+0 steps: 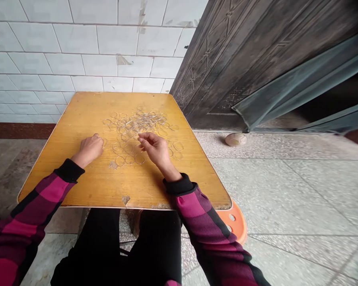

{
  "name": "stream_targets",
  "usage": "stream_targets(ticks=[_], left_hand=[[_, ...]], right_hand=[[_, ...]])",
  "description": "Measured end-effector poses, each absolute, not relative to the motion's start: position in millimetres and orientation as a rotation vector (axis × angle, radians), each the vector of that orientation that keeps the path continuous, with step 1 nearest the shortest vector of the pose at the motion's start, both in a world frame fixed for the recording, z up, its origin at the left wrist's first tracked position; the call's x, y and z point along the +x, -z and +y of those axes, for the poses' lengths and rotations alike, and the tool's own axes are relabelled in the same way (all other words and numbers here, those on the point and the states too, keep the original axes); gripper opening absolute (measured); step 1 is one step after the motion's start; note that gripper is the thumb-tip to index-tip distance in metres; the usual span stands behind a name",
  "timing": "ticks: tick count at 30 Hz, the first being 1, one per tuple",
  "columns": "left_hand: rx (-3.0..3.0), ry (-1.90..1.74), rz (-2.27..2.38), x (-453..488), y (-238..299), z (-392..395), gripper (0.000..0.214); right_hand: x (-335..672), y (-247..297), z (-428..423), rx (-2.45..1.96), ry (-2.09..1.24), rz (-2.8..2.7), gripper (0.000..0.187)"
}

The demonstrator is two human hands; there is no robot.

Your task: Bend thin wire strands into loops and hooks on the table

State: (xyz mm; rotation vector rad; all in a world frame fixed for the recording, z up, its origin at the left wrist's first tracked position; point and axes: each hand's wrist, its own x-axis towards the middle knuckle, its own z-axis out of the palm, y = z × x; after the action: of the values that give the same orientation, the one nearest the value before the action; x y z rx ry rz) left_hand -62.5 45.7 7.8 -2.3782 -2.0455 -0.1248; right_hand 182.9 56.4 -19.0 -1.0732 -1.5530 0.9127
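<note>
Wire rings (139, 125) spread ahead of both hands; right hand (155, 149) nearer, fingers pinched; left hand (89, 150) curled; hold on any ring unclear.

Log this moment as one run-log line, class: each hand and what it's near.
left hand: on yellow wooden tabletop, beside thin wire loops | right hand: fingers pinched above loops

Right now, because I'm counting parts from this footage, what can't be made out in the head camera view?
In the head view:
How many thin wire rings there are: they overlap in a tangled pile and look too thin to separate.
Whether the right hand holds a ring: its own fingers hide the spot.
What lies under the left hand: the hand covers it.
What the round object on the floor is: too small to tell.
</note>
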Motion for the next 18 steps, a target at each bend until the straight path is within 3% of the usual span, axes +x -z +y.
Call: stream_targets(ticks=[5,12,14,18], left_hand=[[-2.474,0.077,-1.843,-82,-11,52,0.017],[-2.556,1.125,-2.146,-102,-40,21,0.010],[-2.500,1.249,-1.925,-96,-45,11,0.010],[-2.585,1.102,-1.378,-77,-37,3,0.015]], right_hand=[[183,19,56,-1.069,-0.890,-1.572,0.029],[180,18,54,-1.057,-0.924,-1.572,0.031],[179,14,52,-1.038,-0.980,-1.538,0.031],[176,6,47,-0.962,-1.240,-1.418,0.034]])
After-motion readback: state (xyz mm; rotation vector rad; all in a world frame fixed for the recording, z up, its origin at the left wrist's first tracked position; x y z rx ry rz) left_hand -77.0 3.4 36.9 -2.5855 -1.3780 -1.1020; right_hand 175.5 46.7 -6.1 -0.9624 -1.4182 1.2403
